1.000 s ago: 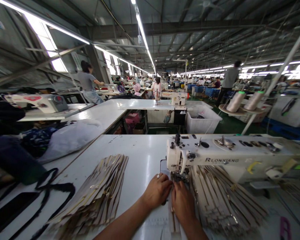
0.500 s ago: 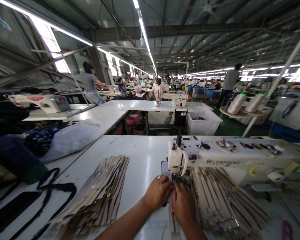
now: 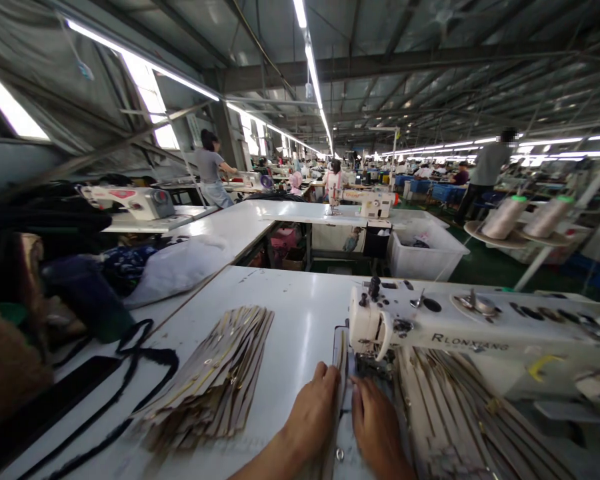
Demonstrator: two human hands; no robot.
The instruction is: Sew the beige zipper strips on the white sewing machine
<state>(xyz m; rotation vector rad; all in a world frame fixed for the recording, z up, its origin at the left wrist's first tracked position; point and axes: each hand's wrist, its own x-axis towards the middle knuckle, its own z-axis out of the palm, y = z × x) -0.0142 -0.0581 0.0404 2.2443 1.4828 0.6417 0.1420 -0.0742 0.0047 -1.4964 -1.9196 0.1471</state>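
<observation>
Along the left side of the sewing machine's head point(image 3: 364, 323) runs a narrow greyish fabric strip point(image 3: 341, 363) with a brass-coloured line, apparently a zipper. My left hand point(image 3: 310, 407) is closed on its left edge, fingertips pressed together. My right hand point(image 3: 377, 423) rests on the machine bed just in front of the presser foot, fingers extended, apart from the strip; its palm side is hidden. To the left lies a fanned pile of similar strips point(image 3: 215, 373) with small metal pieces. Another pile point(image 3: 440, 407) lies under the machine arm, right of my right hand.
Black straps point(image 3: 155, 373) and a white bag point(image 3: 180, 267) lie at left. Thread cones point(image 3: 505, 217) stand at right. Beyond the table are a white bin point(image 3: 425, 253), another sewing machine point(image 3: 367, 200) and a standing person point(image 3: 213, 170); another person point(image 3: 487, 170) stands at far right.
My hands have separated slightly and drawn back from the needle area. The strip now shows left of the machine head, by my left hand. The view has swung left.
</observation>
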